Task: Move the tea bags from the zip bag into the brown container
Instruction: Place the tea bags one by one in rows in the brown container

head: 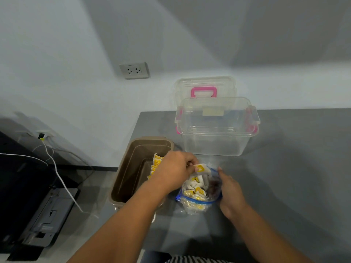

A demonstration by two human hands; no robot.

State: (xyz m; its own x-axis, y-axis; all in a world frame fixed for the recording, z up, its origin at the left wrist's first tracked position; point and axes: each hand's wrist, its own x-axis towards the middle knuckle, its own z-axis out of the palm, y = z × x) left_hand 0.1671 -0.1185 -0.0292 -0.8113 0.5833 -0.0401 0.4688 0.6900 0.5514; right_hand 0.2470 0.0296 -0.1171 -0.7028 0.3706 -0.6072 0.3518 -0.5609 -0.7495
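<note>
Head view: a grey table, with all the action at its left edge.
Left hand: fingers pinch one tea bag, held just over the zip bag's mouth.
Right hand: clamped on the zip bag at its right side.
Zip bag: upright, just beside the brown container.
Brown container: at the table's left edge, with a yellow-tagged pile along its right wall.
Clear box: near the back edge.

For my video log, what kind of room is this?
Likely a home or office workroom: a grey table against a plain wall, a wall socket, and what looks like a printer.
</note>
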